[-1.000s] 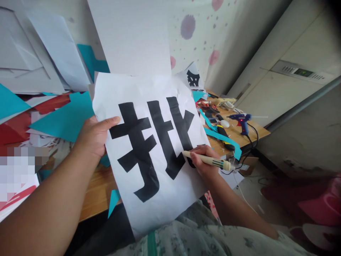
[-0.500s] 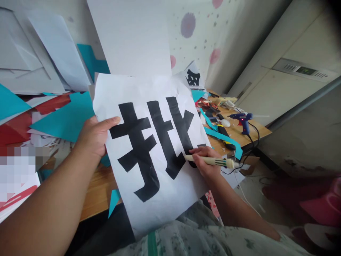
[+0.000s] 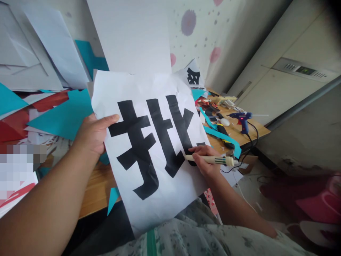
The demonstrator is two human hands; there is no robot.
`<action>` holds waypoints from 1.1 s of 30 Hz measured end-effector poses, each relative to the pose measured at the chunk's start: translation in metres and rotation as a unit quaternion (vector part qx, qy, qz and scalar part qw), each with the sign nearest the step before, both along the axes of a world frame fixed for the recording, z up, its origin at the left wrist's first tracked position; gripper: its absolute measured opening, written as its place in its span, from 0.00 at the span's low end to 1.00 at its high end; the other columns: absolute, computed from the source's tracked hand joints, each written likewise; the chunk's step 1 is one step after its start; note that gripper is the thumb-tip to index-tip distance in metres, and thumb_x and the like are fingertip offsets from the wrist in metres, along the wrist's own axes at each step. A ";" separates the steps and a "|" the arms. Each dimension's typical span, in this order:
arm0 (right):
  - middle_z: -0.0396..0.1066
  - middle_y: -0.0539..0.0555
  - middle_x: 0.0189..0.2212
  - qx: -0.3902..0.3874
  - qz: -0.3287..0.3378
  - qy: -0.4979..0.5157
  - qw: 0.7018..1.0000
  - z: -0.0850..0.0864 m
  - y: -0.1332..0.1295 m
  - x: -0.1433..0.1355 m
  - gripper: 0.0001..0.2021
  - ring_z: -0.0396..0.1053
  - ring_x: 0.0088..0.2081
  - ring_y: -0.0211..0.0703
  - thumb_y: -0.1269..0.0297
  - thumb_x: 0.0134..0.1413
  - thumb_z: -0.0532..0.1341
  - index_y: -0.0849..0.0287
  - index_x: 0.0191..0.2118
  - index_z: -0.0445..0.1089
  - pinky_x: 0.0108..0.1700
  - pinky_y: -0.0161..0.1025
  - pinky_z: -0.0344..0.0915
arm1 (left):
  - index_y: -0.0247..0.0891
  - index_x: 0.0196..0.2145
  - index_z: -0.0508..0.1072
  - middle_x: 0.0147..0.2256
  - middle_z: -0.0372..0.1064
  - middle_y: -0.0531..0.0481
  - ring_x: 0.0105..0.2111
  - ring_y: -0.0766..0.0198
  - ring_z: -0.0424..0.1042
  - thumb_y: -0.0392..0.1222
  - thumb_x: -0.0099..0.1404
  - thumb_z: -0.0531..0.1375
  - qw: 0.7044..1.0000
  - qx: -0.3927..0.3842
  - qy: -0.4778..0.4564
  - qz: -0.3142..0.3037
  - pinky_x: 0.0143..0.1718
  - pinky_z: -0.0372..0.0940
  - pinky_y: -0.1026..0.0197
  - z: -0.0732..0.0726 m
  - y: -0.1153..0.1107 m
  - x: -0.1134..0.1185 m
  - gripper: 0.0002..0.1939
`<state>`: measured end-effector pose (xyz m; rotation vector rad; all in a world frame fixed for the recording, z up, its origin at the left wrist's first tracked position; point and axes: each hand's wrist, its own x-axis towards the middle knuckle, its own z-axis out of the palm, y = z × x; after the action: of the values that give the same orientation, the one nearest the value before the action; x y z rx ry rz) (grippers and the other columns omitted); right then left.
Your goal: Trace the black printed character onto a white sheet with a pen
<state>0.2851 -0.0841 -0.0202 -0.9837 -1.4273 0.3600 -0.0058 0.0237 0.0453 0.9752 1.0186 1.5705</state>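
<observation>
Head view, left hand: the hand [image 3: 92, 137] pinches the left edge of the white sheet [image 3: 170, 202], thumb flat on the front, fingers out of sight behind it.
Head view, right hand: the hand [image 3: 207, 163] pinches a cream pen [image 3: 217, 160] between thumb and fingers, over the sheet's lower right part.
Pen tip: points left, just beside the lower end of the middle black stroke; whether it touches the paper, I cannot tell.
Sheet: tilted up above the lap, in front of the wooden table [image 3: 92, 195], between the two hands.
Sheet's look: lightly creased, with thick, angular black strokes [image 3: 142, 142]; the right hand covers some of them.
Pen's look: chunky barrel with dark coloured slots near its rear end.
Cardboard box: what seems to be one [image 3: 252, 161] is on the floor beyond the right hand; its contents cannot be made out.
Pink plastic object: at far right [image 3: 317, 202], too blurred to call a container.
</observation>
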 end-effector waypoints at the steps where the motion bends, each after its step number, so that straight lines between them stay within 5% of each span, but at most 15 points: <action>1: 0.68 0.46 0.16 0.000 0.006 -0.001 1.000 0.000 0.000 0.000 0.09 0.76 0.25 0.46 0.69 0.47 0.65 0.53 0.20 0.67 0.31 0.45 0.77 | 0.35 0.43 0.81 0.41 0.81 0.44 0.36 0.48 0.80 0.33 0.42 0.71 1.000 0.001 0.002 0.000 0.41 0.78 0.48 0.000 0.000 0.000 0.26; 13: 0.68 0.46 0.16 -0.003 0.002 0.003 1.000 -0.001 -0.001 -0.001 0.10 0.76 0.25 0.45 0.69 0.47 0.65 0.53 0.20 0.67 0.32 0.44 0.77 | 0.35 0.45 0.80 0.38 0.81 0.48 0.31 0.54 0.81 0.31 0.43 0.71 1.000 0.004 -0.015 -0.005 0.30 0.78 0.57 -0.001 0.001 -0.001 0.28; 28: 0.67 0.45 0.16 -0.009 0.038 0.032 0.999 -0.007 0.001 0.004 0.10 0.72 0.22 0.43 0.68 0.46 0.66 0.54 0.20 0.68 0.36 0.49 0.77 | 0.36 0.46 0.79 0.37 0.81 0.50 0.30 0.56 0.80 0.30 0.44 0.71 1.000 0.006 -0.023 -0.013 0.30 0.78 0.57 -0.003 0.002 -0.002 0.28; 33: 0.69 0.46 0.20 0.010 0.026 0.103 0.994 -0.010 0.001 0.000 0.09 0.73 0.24 0.43 0.64 0.52 0.65 0.54 0.25 0.67 0.34 0.46 0.75 | 0.36 0.47 0.79 0.38 0.81 0.50 0.32 0.56 0.81 0.30 0.45 0.71 1.000 0.012 -0.022 -0.014 0.31 0.78 0.58 0.000 -0.001 -0.001 0.28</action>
<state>0.2854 -0.0828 -0.0299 -0.8694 -1.2686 0.4704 -0.0070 0.0228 0.0455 0.9638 0.9536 1.5781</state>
